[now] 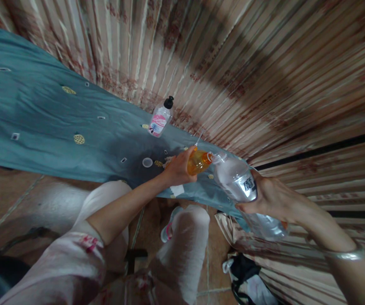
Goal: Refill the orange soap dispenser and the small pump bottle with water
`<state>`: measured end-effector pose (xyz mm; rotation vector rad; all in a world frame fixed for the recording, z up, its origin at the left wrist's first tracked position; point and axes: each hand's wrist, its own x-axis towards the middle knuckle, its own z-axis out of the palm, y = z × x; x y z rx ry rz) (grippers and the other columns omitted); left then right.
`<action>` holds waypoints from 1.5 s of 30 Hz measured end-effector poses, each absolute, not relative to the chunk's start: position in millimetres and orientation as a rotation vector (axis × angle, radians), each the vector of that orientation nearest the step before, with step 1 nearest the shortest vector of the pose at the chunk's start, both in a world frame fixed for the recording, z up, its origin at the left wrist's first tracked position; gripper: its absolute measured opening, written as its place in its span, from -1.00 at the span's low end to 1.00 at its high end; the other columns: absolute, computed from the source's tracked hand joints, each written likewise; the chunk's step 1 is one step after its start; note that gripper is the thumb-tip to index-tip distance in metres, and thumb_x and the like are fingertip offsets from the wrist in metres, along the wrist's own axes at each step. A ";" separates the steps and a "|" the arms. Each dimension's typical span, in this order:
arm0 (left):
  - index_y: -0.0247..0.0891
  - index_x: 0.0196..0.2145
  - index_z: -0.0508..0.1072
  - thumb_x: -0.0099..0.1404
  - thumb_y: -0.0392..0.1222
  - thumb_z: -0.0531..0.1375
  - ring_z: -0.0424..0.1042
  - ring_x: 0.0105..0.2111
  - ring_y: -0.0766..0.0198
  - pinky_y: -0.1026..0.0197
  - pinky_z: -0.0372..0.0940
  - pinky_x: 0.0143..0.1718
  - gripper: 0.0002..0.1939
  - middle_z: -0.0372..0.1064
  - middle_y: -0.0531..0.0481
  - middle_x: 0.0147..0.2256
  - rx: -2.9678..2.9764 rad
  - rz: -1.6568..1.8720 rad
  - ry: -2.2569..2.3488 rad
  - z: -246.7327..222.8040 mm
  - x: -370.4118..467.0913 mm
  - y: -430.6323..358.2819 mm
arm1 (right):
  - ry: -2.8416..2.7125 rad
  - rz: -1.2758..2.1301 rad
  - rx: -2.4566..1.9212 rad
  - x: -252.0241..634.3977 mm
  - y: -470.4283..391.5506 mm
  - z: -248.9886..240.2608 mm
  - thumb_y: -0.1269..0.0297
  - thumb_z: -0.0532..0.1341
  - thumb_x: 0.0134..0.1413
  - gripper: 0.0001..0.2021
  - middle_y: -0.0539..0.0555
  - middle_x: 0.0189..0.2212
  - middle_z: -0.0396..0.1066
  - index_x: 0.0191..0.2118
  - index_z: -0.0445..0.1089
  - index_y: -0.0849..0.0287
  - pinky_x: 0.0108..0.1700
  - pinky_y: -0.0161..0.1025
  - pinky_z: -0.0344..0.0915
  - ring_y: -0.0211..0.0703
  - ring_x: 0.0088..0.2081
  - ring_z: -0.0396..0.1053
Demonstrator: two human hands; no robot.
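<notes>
My left hand (179, 166) is wrapped round a small bottle of orange liquid (198, 162), tilted with its mouth to the right. My right hand (266, 195) grips a large clear plastic bottle (235, 177) with a silvery label, tipped so that its neck points left. The two bottle mouths meet or nearly meet; whether they touch I cannot tell. A thin pale stick (198, 139) shows just above the orange bottle. Further back lies or stands a clear bottle with a black cap and pink label (160, 120). A small round white cap (147, 162) rests on the cloth left of my left hand.
A teal patterned cloth (48, 114) covers the long surface before me. White paper (177, 190) lies near its front edge. Pleated floral curtains (220, 63) hang behind and to the right. Below are my knees, a tiled floor and a black and white bundle (249, 277).
</notes>
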<state>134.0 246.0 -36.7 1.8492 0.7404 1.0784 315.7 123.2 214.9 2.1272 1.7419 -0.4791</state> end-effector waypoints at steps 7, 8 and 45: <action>-0.16 0.54 0.14 0.00 -0.23 0.51 0.46 0.40 -0.38 -0.40 0.35 0.46 0.20 0.40 -0.35 0.42 1.834 1.030 0.753 -34.4 133.5 246.1 | 1.727 -0.464 2.141 313.8 122.6 215.6 -0.14 0.36 -0.19 -0.46 -0.02 -0.51 0.41 -0.12 0.39 0.10 -0.33 -0.09 0.32 0.12 -0.39 0.52; -0.15 0.54 0.14 0.00 -0.23 0.51 0.46 0.40 -0.37 -0.39 0.35 0.46 0.20 0.40 -0.34 0.42 1.835 1.038 0.751 -35.3 133.7 246.4 | 1.724 -0.469 2.142 313.6 122.8 215.7 -0.15 0.36 -0.19 -0.46 -0.02 -0.52 0.41 -0.13 0.38 0.09 -0.32 -0.08 0.32 0.12 -0.39 0.51; -0.19 0.54 0.13 0.01 -0.21 0.53 0.46 0.40 -0.37 -0.41 0.37 0.44 0.20 0.40 -0.37 0.42 1.846 1.038 0.740 -37.4 134.2 247.2 | 1.752 -0.457 2.112 316.9 124.0 214.0 -0.17 0.36 -0.19 -0.48 -0.03 -0.52 0.43 -0.16 0.37 0.06 -0.38 -0.10 0.29 0.06 -0.42 0.50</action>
